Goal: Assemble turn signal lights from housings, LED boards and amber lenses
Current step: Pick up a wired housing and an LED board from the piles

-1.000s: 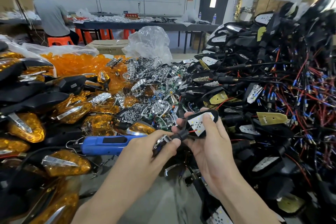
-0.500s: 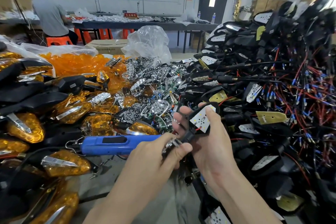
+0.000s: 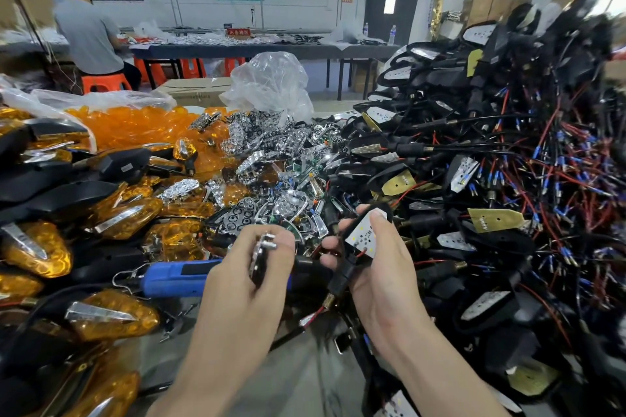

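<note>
1. We are in a workshop. Far beyond the hands a person [image 3: 88,34] sits on an orange stool at a long table, and a grey bench surface [image 3: 298,382] shows under our wrists.
2. The right hand [image 3: 386,278] is curled round a black housing [image 3: 340,279]. Its open face is tilted up towards us so the white LED board [image 3: 365,234] seated inside is in plain sight, and the thumb lies across the board's upper corner, probably to keep it seated.
3. The left hand [image 3: 244,281] pinches a small chrome piece [image 3: 260,256] just beside the housing but not touching it. We see it edge-on, so we cannot be sure what it is, though it is likely a reflector for the board.
4. To the right of the right hand is a heap of wired housings [image 3: 508,186], close enough to reach.
5. Ahead of the left hand lie the loose chrome reflectors [image 3: 267,145], and beyond them the amber lenses [image 3: 135,127].
6. A blue power screwdriver [image 3: 176,276] lies just left of the left hand, ready for fastening.
7. Further left are the finished lights [image 3: 111,315], set aside from the loose parts.
</note>
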`<action>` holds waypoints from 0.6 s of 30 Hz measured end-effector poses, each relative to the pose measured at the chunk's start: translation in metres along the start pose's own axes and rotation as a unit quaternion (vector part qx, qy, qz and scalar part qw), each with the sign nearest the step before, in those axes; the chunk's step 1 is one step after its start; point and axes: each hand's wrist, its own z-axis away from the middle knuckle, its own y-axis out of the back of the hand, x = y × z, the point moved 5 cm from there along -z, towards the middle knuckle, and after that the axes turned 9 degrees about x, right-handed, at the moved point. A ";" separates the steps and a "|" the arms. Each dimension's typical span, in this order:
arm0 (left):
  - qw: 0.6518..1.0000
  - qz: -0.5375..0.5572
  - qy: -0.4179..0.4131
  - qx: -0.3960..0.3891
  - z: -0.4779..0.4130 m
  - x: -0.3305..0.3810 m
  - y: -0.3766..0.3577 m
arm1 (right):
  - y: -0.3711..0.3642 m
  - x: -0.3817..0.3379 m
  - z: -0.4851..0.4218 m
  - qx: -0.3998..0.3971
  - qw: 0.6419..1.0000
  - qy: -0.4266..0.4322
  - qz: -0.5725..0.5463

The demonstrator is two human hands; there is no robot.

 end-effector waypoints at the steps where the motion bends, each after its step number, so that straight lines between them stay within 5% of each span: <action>1: 0.999 0.025 0.021 -0.006 0.001 0.000 0.001 | 0.000 0.000 0.000 -0.004 1.000 0.002 0.007; 5: 0.980 0.142 0.132 -0.031 -0.011 -0.007 -0.005 | -0.002 0.001 0.002 -0.020 1.000 0.007 0.014; 8: 0.970 0.189 0.119 -0.094 -0.014 -0.016 -0.003 | -0.003 0.000 0.002 -0.025 1.000 0.007 0.013; 18: 0.929 0.323 0.181 -0.033 -0.020 -0.020 -0.004 | -0.004 0.001 0.002 -0.027 1.000 -0.009 0.010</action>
